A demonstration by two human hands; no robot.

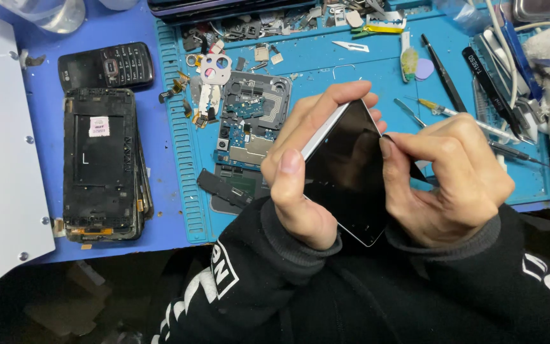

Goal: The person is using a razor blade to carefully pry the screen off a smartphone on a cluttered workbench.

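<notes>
Left hand (303, 185) grips black glossy slab phone (348, 175), right hand (450, 181) pinches thin dark pick (415, 167) at its edge; screen still seated, prying barely begun.

A phone repair workshop was shown. A blue repair mat (364, 70) was spread on the bench and strewn with loose circuit boards (249, 124), small metal parts and screws. Tweezers (444, 73) and other hand tools were laid at its right edge. Stripped phone frames (102, 172) were stacked beside an old keypad phone (106, 65).
</notes>
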